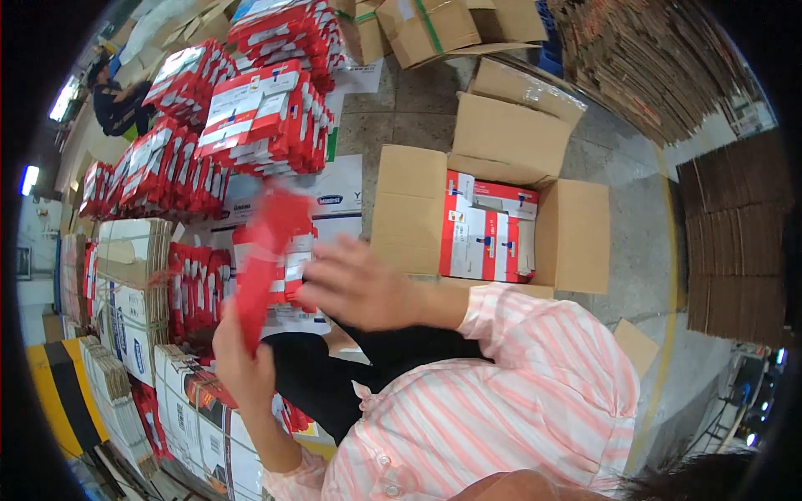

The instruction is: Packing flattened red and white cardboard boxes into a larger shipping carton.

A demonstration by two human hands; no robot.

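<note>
My left hand point(242, 359) grips the lower end of a red folded carton point(271, 242), which is held up on edge and smeared by motion. My right hand point(355, 284) hovers just to the right of it, blurred, with its fingers stretched out and apart and nothing seen in them. Behind the held carton lie more red and white flattened cartons point(292, 267), partly hidden by it. To the right of my hands stands an open brown cardboard box point(409, 209) with its flaps spread. Red and white cartons point(484, 242) fill part of its inside.
Tall stacks of flat red and white cartons point(259, 108) rise at the far left. Strapped bundles point(134, 309) stand at the near left. Brown cardboard piles point(643, 67) and another stack point(735, 242) line the right. A person point(121, 100) sits at the far left.
</note>
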